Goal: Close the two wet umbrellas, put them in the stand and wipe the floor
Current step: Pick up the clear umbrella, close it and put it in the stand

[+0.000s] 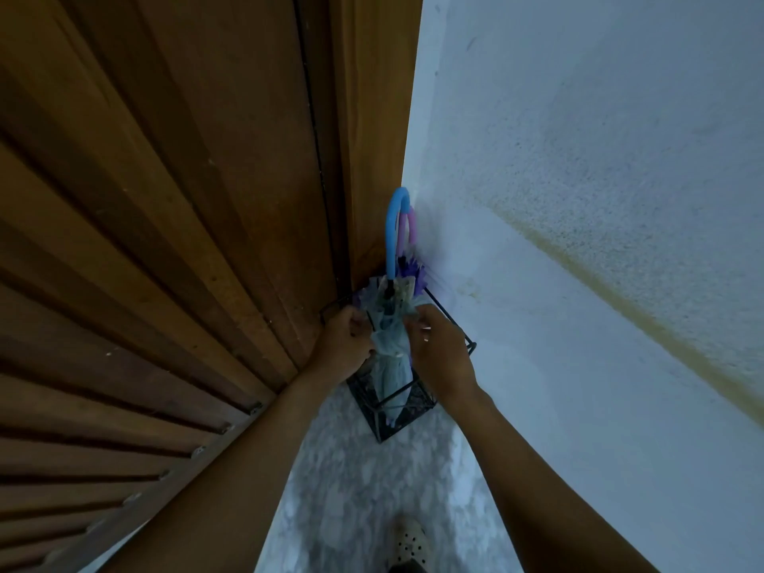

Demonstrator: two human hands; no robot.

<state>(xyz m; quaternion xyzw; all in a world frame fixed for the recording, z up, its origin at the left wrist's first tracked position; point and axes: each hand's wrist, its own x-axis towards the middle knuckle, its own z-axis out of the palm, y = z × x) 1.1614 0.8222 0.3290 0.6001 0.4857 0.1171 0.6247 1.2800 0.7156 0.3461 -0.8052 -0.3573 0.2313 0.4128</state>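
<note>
1. Nearest: pale speckled floor (pixel 351 510) underfoot, one perforated clog (pixel 411 541) at the bottom edge. Not yet wiped, by the look of it; no cloth in view. Likely slippery if drips from the wet canopies collect there.
2. Next: left hand (pixel 345 339) and right hand (pixel 440 351) pinched on the folds of the blue umbrella (pixel 390 366), one on each side, fingers curled into the fabric. Canopy directly between the two hands, touching both, tip down inside the stand.
3. Risk here: loose folds springing open again if let go before being gathered; a sideways tug could tip the light black wire stand (pixel 392 411), or snag fabric on its top rim.
4. Behind: purple umbrella (pixel 409 275) already in the same stand, just beyond the hands, touched by neither.
5. Farthest: blue handle (pixel 392 225) and pink handle (pixel 410 225) leaning into the corner between wooden door (pixel 186 200) and white wall (pixel 578 200). Possible knock or slide along the wall if the stand shifts.
</note>
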